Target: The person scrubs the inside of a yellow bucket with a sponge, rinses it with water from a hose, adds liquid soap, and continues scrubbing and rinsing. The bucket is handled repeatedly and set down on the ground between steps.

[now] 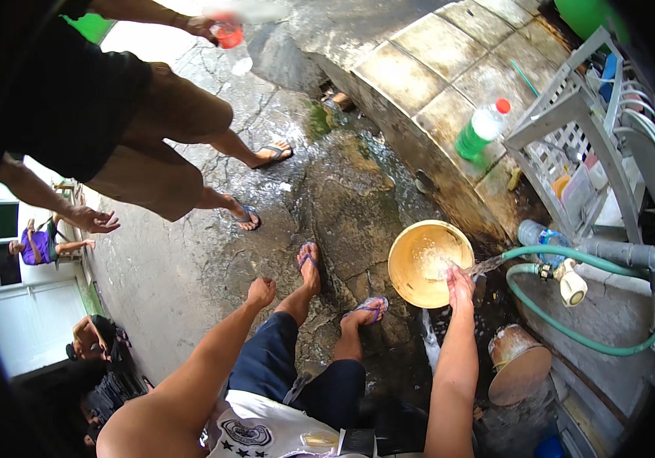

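My right hand (461, 285) is at the right rim of a round yellow basin (397, 269), where a water stream (486, 266) from a green hose (633, 269) runs against it. Its fingers look stretched out and hold nothing I can see. Some water lies in the basin, and a white streak of water (430, 347) falls near its lower rim. My left hand (262, 291) is closed in a fist out in front of me, apart from everything, with nothing visible in it.
Right of the basin are a pale tap (572, 284), a clear bottle (541, 235) and a brown tub (520, 375). A green bottle (482, 130) and a grey plastic chair (583, 126) stand on the tiled ledge (434, 76). At left, another person (167, 145) holds a red-topped clear bottle (232, 40).
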Tool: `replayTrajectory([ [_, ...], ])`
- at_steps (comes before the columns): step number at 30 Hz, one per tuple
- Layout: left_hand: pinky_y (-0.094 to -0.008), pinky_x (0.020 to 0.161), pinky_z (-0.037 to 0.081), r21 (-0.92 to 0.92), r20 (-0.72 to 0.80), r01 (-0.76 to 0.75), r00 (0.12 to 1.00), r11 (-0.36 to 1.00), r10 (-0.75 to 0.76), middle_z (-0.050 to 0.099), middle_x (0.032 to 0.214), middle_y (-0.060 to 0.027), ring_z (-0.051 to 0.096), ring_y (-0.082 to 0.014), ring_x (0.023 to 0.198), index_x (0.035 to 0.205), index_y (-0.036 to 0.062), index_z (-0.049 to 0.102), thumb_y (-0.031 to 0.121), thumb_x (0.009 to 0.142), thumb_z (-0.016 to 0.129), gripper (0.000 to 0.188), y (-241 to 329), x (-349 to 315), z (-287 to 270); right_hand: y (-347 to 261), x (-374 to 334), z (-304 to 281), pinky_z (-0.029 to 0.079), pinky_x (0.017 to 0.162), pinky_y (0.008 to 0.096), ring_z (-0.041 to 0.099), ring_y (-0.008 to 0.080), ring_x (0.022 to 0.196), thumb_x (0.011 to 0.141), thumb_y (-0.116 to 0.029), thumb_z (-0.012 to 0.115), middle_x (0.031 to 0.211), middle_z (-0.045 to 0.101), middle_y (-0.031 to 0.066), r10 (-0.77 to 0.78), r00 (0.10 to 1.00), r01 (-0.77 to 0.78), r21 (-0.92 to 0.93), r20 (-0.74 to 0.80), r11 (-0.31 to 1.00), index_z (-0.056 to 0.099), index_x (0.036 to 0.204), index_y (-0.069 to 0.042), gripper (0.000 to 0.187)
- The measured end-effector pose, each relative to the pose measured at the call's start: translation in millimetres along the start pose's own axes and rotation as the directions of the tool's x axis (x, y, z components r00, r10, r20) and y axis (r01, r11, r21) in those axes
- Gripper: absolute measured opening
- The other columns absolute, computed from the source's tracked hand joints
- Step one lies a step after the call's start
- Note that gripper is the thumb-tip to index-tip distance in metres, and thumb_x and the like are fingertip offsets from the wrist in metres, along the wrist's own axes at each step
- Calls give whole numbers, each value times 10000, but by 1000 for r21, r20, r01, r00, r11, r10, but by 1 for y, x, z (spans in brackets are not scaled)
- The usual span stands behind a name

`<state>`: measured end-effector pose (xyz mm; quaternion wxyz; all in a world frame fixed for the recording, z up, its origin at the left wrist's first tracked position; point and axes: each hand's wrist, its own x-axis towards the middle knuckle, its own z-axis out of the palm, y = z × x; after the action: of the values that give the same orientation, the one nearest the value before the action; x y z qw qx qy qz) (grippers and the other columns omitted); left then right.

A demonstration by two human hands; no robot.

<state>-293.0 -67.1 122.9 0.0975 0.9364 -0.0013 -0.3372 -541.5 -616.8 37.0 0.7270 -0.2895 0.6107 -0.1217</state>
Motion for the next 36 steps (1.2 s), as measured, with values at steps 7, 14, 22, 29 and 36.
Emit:
replayTrajectory([
  [7,-483,878,561,-31,21,48,999,998,-47,729,987,-283,709,-441,1008,1067,6,761,343,949,608,389,-82,-85,-72,18,-65,-33,571,724,366,716,210,707,867,-167,763,787,765,112,-356,933,164,-812,-57,561,791,953,1,191],
  [14,-477,877,577,-89,-19,250,967,964,-252,738,1005,-267,723,-415,1003,1018,21,785,298,927,653,320,-129,-163,-80,75,-209,-118,546,490,326,659,193,568,879,109,526,736,696,101,-4,991,-81,-616,-135,784,717,883,-17,228],
  [22,-474,968,564,-261,23,400,913,879,-408,701,1184,-301,668,-425,1170,1094,-74,716,317,880,692,446,-144,-188,-81,147,-268,-200,584,639,403,698,270,727,828,-146,733,852,728,124,-108,960,-194,-891,-258,410,699,886,-65,105],
  [29,-466,985,554,-369,-38,352,919,860,-393,693,1185,-319,664,-425,1180,1094,-88,719,337,879,721,477,-122,-160,-66,62,-286,-146,602,570,357,701,221,657,846,-48,758,790,709,103,-12,959,-201,-713,-282,671,681,909,-43,99],
  [36,-416,862,579,-361,-140,203,953,910,-268,767,996,-238,754,-354,999,961,9,799,294,872,748,303,-107,-147,-48,33,-326,-145,641,591,387,733,236,700,941,-96,716,922,738,140,-12,974,-127,-586,-228,800,658,1157,-35,231],
])
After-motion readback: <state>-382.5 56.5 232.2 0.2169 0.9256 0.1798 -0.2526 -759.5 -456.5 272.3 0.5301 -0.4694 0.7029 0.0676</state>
